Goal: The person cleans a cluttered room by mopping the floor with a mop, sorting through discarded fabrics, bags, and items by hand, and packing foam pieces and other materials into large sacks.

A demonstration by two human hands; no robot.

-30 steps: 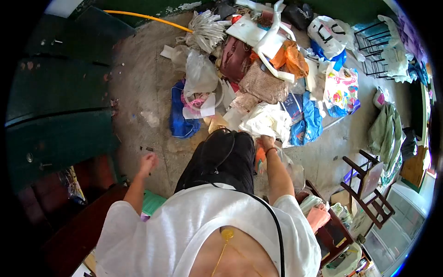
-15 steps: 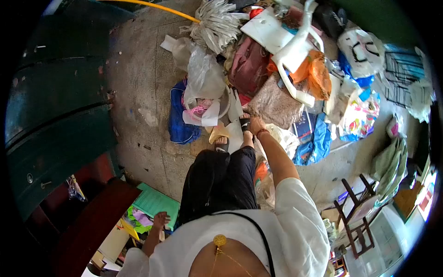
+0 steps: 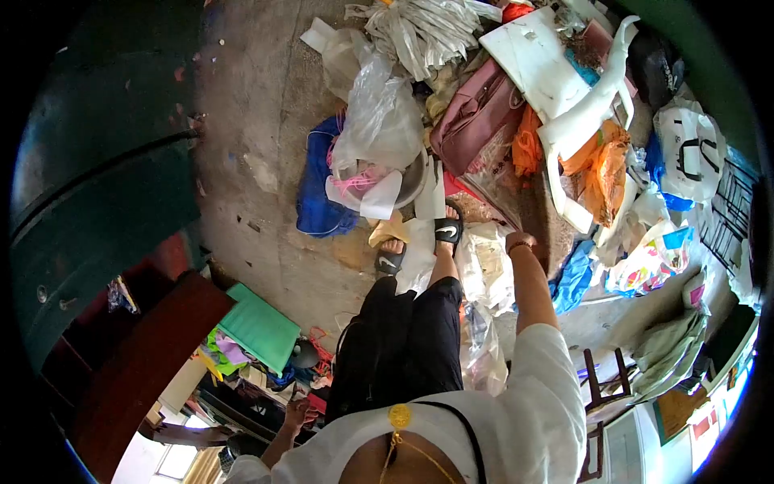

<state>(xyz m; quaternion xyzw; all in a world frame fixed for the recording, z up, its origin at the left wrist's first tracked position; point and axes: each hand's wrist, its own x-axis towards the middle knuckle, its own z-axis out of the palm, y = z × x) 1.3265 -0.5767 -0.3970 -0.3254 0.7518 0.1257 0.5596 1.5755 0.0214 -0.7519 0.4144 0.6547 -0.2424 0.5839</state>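
Note:
My right hand (image 3: 520, 240) is closed in a fist at the edge of a dusty brown mat-like sheet (image 3: 553, 235), which now stands steeply tilted under the white plastic chair (image 3: 592, 105). Beside this hand lies a crumpled whitish plastic bag (image 3: 486, 266). A mauve bag (image 3: 477, 121) rests further up, with orange plastic bags (image 3: 606, 173) to the right. My left hand (image 3: 298, 413) hangs low by my side with fingers loosely apart and nothing held, near a green lid-like panel (image 3: 260, 327).
A basin (image 3: 414, 179) with pink string and clear plastic sits on the floor beside a blue bag (image 3: 319, 206). Dark green cabinets (image 3: 105, 202) line the left side. A wooden chair (image 3: 605, 387) lies at the right. My sandalled feet (image 3: 390, 260) stand before the pile.
My right hand has moved right, drawing the brown sheet's near edge with it and tilting it. More of the mauve bag shows. My left hand stays low; the view has shifted.

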